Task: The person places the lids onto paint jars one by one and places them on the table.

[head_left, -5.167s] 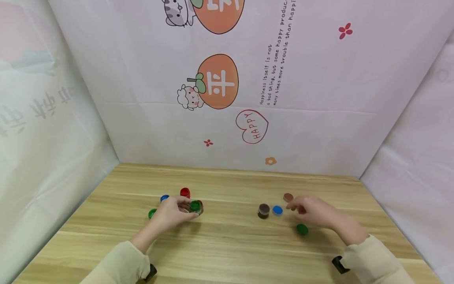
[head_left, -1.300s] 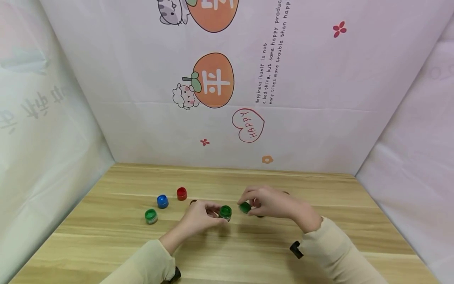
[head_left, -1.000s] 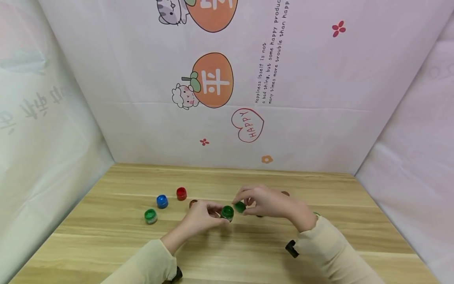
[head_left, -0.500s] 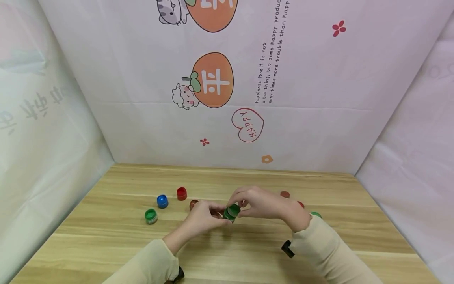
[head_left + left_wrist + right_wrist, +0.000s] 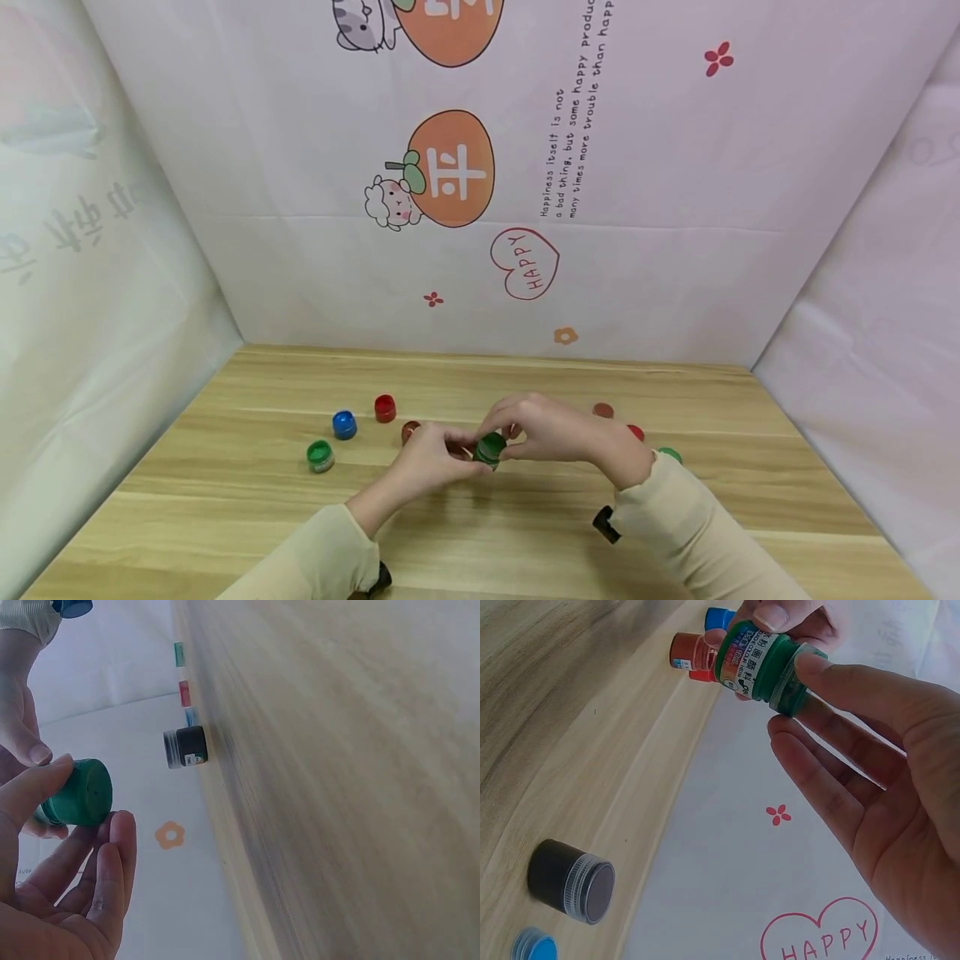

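Observation:
Over the middle of the table, my left hand [image 5: 435, 458] grips a small green paint jar [image 5: 750, 664] with a printed label, held tilted off the table. My right hand [image 5: 543, 429] pinches a green-tinted clear lid [image 5: 795, 679] between thumb and fingers, right at the jar's mouth. In the left wrist view the green bottom of the jar faces the camera, and my right thumb shows behind it. Just left of my left hand stands a brown jar [image 5: 409, 431], partly hidden by it in the head view.
Uncapped green [image 5: 320, 456], blue [image 5: 344, 425] and red [image 5: 385, 408] jars stand at the left. Brown [image 5: 603, 410], red [image 5: 636, 432] and green [image 5: 670, 454] lids lie at the right. A dark jar [image 5: 570, 881] with its lid on and a blue lid [image 5: 534, 949] show in the right wrist view.
My left hand has carried the green jar rightward to the middle. My right hand has taken up a green lid, moved left and brought it onto the jar's mouth.

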`<state>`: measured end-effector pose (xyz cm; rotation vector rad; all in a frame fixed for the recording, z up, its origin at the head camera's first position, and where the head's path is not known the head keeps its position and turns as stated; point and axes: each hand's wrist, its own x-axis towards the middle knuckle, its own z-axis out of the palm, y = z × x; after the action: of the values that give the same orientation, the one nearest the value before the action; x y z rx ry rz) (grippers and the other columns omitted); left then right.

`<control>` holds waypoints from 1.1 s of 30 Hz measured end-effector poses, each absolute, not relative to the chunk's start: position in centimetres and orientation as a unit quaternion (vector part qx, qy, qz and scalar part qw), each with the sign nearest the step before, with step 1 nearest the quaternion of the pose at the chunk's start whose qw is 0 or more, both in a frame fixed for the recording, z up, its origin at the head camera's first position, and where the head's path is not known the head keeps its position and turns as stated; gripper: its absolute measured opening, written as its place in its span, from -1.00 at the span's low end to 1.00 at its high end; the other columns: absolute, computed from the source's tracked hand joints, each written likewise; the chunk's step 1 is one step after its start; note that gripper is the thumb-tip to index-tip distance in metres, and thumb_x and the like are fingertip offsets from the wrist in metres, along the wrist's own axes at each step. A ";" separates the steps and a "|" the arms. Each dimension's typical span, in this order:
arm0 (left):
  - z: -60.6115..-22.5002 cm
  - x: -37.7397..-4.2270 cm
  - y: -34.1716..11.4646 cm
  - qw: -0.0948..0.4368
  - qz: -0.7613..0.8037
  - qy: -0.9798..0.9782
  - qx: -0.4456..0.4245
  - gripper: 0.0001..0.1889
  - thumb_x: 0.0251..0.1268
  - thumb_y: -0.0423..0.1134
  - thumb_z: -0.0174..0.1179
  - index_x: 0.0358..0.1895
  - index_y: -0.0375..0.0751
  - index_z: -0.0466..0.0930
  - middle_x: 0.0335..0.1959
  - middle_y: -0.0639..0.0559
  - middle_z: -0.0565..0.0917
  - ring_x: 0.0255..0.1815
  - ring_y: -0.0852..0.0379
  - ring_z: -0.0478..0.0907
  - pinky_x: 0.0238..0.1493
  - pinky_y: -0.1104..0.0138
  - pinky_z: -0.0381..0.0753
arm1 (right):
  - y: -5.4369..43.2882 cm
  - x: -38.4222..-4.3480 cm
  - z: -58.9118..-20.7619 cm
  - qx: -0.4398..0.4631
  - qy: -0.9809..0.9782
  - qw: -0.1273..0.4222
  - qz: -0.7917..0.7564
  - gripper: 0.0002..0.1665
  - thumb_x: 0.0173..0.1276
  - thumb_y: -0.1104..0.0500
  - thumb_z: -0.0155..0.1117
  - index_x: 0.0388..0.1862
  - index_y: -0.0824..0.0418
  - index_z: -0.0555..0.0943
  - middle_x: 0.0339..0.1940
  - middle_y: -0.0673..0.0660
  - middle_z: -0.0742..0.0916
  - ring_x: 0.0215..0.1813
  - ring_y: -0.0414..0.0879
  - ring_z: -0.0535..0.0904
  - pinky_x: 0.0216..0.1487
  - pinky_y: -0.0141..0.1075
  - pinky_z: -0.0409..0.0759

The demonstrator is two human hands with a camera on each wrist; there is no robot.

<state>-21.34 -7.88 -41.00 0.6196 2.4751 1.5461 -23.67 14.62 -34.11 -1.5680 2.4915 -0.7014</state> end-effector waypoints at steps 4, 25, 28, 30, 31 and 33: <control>-40.8 -21.4 -7.9 0.079 0.518 0.826 0.206 -0.60 0.17 -0.16 0.54 0.08 -0.18 0.78 -0.20 0.12 0.78 -0.26 0.20 0.66 -0.26 0.35 0.66 | 14.6 -23.8 -34.0 -0.512 0.827 0.060 -0.226 -0.67 0.31 0.36 0.48 0.06 0.24 0.76 -0.07 0.01 0.78 -0.11 -0.25 0.65 -0.09 -0.40 0.66; -40.6 -21.4 -7.5 0.073 0.522 0.822 0.218 -0.66 0.19 -0.15 0.53 0.02 -0.14 0.81 -0.25 0.14 0.79 -0.27 0.21 0.69 -0.24 0.36 0.66 | 14.0 -23.2 -33.5 -0.441 0.877 0.032 -0.188 -0.81 0.39 0.05 0.47 -0.28 0.15 0.75 -0.37 -0.11 0.69 -0.44 -0.39 0.49 -0.42 -0.47 0.54; -40.6 -21.3 -7.4 0.072 0.523 0.819 0.223 -0.67 0.18 -0.16 0.53 0.00 -0.14 0.81 -0.24 0.13 0.79 -0.28 0.20 0.68 -0.25 0.36 0.66 | 13.9 -23.0 -33.4 -0.428 0.887 0.023 -0.171 -0.76 0.40 0.00 0.45 -0.39 0.10 0.68 -0.45 -0.14 0.62 -0.47 -0.37 0.43 -0.45 -0.46 0.50; -40.5 -21.3 -7.4 0.072 0.524 0.818 0.227 -0.68 0.18 -0.16 0.53 -0.01 -0.14 0.81 -0.23 0.13 0.79 -0.28 0.20 0.68 -0.25 0.37 0.66 | 13.9 -22.9 -33.4 -0.422 0.893 0.019 -0.158 -0.72 0.41 -0.02 0.44 -0.43 0.08 0.65 -0.47 -0.14 0.60 -0.48 -0.35 0.42 -0.44 -0.46 0.48; -40.5 -21.3 -7.4 0.072 0.525 0.817 0.229 -0.69 0.18 -0.16 0.53 -0.01 -0.14 0.81 -0.23 0.12 0.80 -0.28 0.20 0.68 -0.25 0.37 0.66 | 13.9 -22.8 -33.4 -0.419 0.895 0.019 -0.153 -0.72 0.41 -0.04 0.44 -0.42 0.08 0.65 -0.46 -0.14 0.59 -0.47 -0.33 0.42 -0.44 -0.45 0.48; -40.5 -21.3 -7.4 0.071 0.525 0.816 0.230 -0.69 0.19 -0.17 0.52 -0.01 -0.15 0.81 -0.23 0.12 0.79 -0.28 0.20 0.69 -0.25 0.36 0.66 | 13.9 -22.7 -33.3 -0.416 0.896 0.022 -0.153 -0.74 0.40 -0.04 0.44 -0.36 0.10 0.69 -0.41 -0.10 0.65 -0.43 -0.29 0.50 -0.39 -0.44 0.52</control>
<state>-21.29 -7.38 -40.55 0.6910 2.4540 1.5786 -22.72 13.92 -33.30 -1.2890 2.7774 -0.4737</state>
